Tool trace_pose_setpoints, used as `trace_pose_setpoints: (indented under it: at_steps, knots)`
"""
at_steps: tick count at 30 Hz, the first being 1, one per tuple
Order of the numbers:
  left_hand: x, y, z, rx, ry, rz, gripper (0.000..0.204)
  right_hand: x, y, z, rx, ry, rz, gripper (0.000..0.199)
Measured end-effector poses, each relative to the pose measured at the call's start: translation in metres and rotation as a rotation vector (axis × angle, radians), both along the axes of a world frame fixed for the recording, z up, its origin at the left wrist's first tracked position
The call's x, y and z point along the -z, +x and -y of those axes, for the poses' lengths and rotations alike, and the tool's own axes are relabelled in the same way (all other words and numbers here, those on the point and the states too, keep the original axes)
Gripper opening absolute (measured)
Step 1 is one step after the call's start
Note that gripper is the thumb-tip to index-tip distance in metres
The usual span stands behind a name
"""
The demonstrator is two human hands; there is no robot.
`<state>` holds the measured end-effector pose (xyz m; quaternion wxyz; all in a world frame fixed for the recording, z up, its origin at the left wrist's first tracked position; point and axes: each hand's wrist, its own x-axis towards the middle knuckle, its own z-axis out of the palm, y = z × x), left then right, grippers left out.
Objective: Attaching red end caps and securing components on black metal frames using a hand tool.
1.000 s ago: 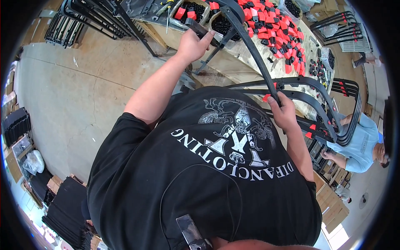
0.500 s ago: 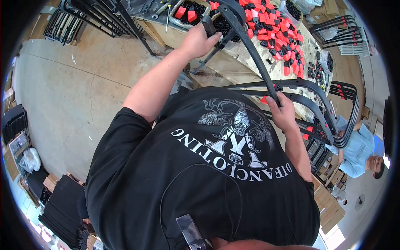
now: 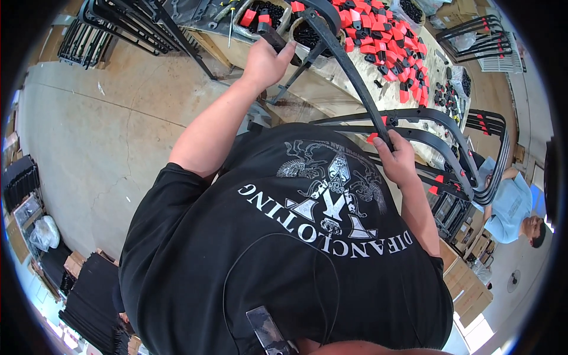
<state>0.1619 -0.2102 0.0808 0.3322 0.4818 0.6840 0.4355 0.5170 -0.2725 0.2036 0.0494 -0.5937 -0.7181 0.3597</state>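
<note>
My right hand point(image 3: 400, 157) is closed round the lower end of a long black bent bar point(image 3: 357, 78), which slants up and away to the left over the workbench. Its far end lies beside a curved black piece near the top of the view. My left hand point(image 3: 266, 64) grips a short, thick black bar-like piece point(image 3: 273, 39) beside the bench's near edge. Whether that piece joins the long bar I cannot tell. A small red part point(image 3: 372, 138) sits right beside my right fingers. More curved black frames point(image 3: 432, 135) with red parts lie behind my right hand.
On the wooden workbench point(image 3: 331, 80) lies a heap of red and black plastic parts point(image 3: 390, 44). Bins of small black pieces point(image 3: 269, 13) stand at its left, near hand tools point(image 3: 222, 13). Black frames point(image 3: 89, 41) lean at upper left. A person in light blue point(image 3: 510, 204) stands at right.
My left hand has moved left, away from the long bar, with the black piece in it. The right hand and the bar have shifted slightly left.
</note>
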Motion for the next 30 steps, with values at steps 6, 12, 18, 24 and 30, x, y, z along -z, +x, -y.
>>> trace_pose_setpoints:
  at_steps: [6, 12, 18, 24, 30]
  knots:
    - [0.010, 0.013, 0.009, 0.051, -0.037, 0.028, 0.037, -0.001, -0.002, 0.002, -0.040, 0.005, 0.009, 0.035]
    - [0.007, 0.009, 0.013, -0.014, 0.005, 0.057, 0.036, -0.008, -0.006, 0.005, 0.009, -0.024, 0.017, 0.033]
    - [0.010, 0.008, 0.008, -0.029, 0.032, 0.066, 0.038, -0.005, -0.008, 0.006, -0.021, -0.026, 0.025, 0.033]
    - [0.010, 0.008, 0.012, -0.014, 0.012, 0.123, 0.037, -0.006, -0.010, 0.007, -0.037, -0.019, 0.006, 0.032]
    - [0.004, 0.005, 0.008, 0.044, 0.032, 0.081, 0.035, -0.020, -0.018, -0.012, -0.137, -0.025, 0.055, 0.033]
